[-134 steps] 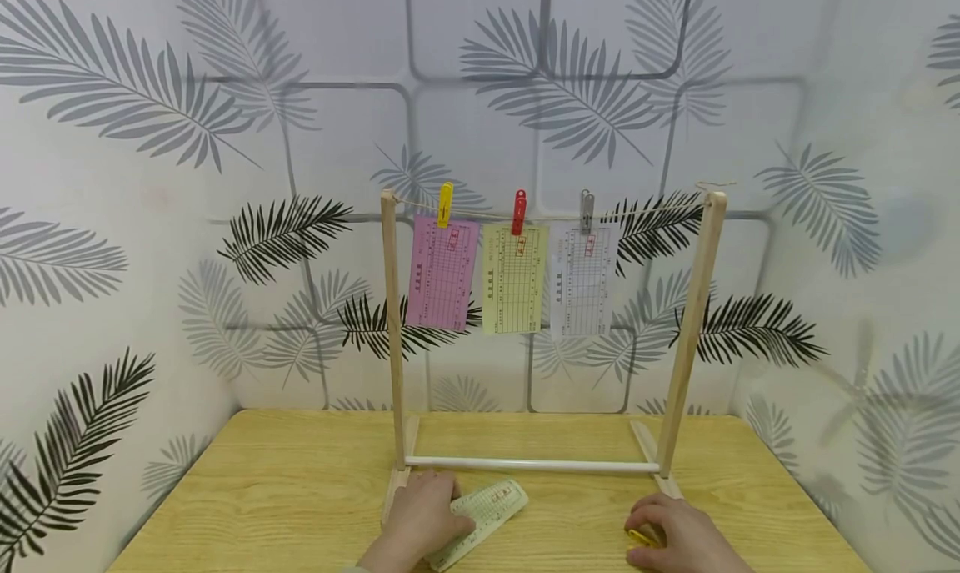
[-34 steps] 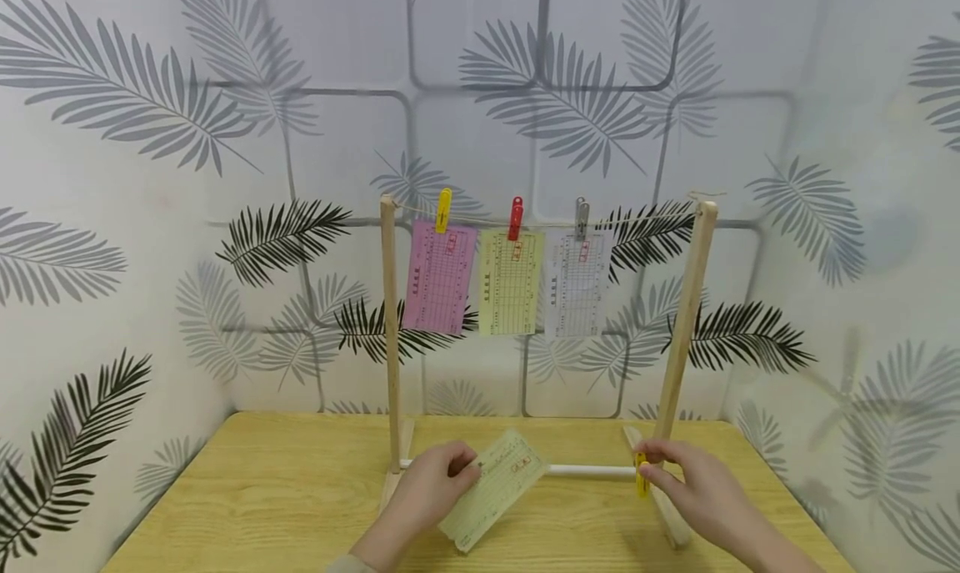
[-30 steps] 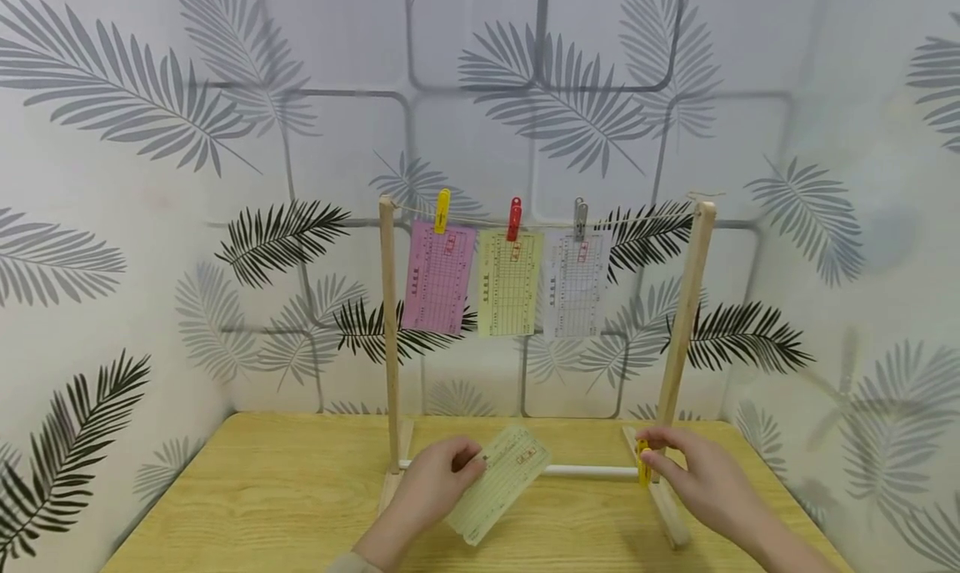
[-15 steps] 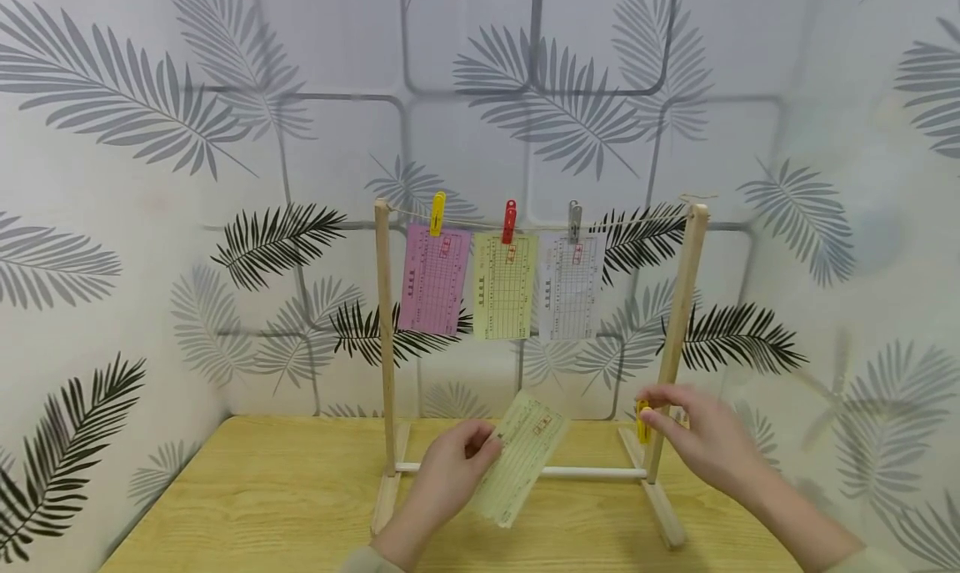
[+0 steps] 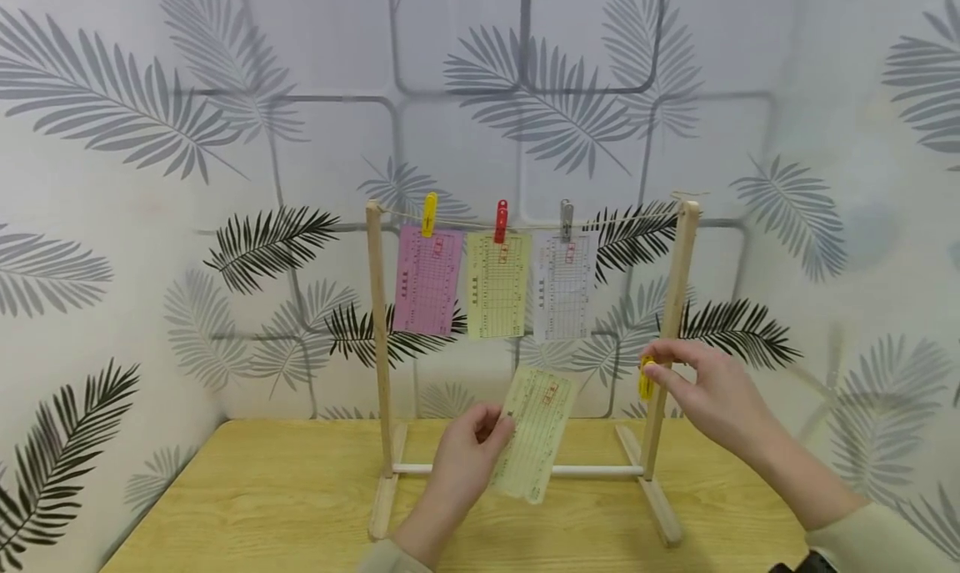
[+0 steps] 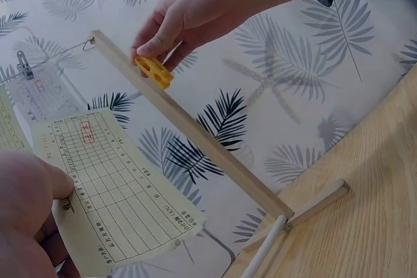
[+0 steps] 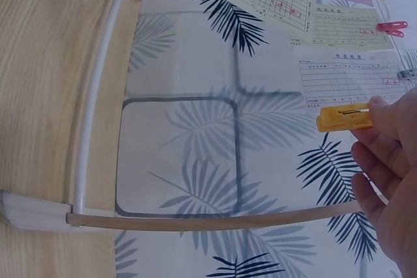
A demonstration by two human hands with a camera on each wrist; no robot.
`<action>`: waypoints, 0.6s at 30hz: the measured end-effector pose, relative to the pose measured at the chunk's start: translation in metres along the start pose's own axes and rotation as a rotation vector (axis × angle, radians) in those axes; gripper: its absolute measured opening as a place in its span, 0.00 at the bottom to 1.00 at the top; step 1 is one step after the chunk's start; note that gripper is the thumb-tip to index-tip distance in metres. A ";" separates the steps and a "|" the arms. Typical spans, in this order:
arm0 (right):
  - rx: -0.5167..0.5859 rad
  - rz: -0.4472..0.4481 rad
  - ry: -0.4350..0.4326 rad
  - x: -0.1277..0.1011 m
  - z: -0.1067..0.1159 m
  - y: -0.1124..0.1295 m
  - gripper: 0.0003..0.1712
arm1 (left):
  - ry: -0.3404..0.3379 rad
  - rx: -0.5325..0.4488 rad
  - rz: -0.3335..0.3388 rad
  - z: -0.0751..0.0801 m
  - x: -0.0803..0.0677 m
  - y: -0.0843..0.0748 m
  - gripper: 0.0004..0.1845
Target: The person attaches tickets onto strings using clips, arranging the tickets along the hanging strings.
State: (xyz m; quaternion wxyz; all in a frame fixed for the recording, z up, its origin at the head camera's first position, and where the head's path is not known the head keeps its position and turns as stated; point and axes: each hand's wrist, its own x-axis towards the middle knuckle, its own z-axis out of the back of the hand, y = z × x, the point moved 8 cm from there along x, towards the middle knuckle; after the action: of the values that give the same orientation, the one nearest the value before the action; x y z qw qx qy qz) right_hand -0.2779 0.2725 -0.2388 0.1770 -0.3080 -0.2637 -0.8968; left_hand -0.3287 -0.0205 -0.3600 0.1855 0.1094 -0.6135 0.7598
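My left hand [image 5: 467, 456] pinches the left edge of a pale yellow-green receipt slip [image 5: 534, 435], held up tilted in front of the wooden frame's white lower bar. Printed lines and a red stamp show on the slip in the left wrist view. My right hand [image 5: 716, 389] pinches a yellow clothespin [image 5: 647, 379] between thumb and fingers, beside the right post. Behind, a string [image 5: 626, 220] carries a pink slip [image 5: 429, 281] under a yellow clip [image 5: 429, 214], a yellow slip [image 5: 498, 289] under a red clip [image 5: 501, 221], and a white slip [image 5: 565, 289] under a grey clip [image 5: 567, 220].
The frame has a left wooden post [image 5: 380, 339], a right wooden post [image 5: 670, 331] and a white crossbar [image 5: 600, 470] low between them. It stands on a wood-grain table [image 5: 285, 481]. Leaf-patterned walls [image 5: 465, 47] rise behind and at the sides.
Both hands have risen from the table, the left bringing the slip up and rightward, the right lifting the yellow clothespin along the right post. The hanging slips stay on the string.
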 end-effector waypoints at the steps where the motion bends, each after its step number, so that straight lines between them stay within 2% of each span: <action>1: -0.005 0.004 -0.006 0.002 0.003 0.001 0.07 | -0.008 -0.017 -0.005 -0.002 0.000 -0.002 0.06; 18: -0.053 -0.026 -0.031 0.036 0.035 0.011 0.07 | -0.066 -0.161 -0.014 -0.032 0.014 -0.022 0.06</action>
State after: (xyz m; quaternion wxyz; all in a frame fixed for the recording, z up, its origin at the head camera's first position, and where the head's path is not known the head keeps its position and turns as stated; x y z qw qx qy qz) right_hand -0.2830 0.2786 -0.1881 0.1529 -0.3228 -0.2468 -0.9008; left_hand -0.3300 0.0164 -0.3421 0.1785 0.1235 -0.6775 0.7027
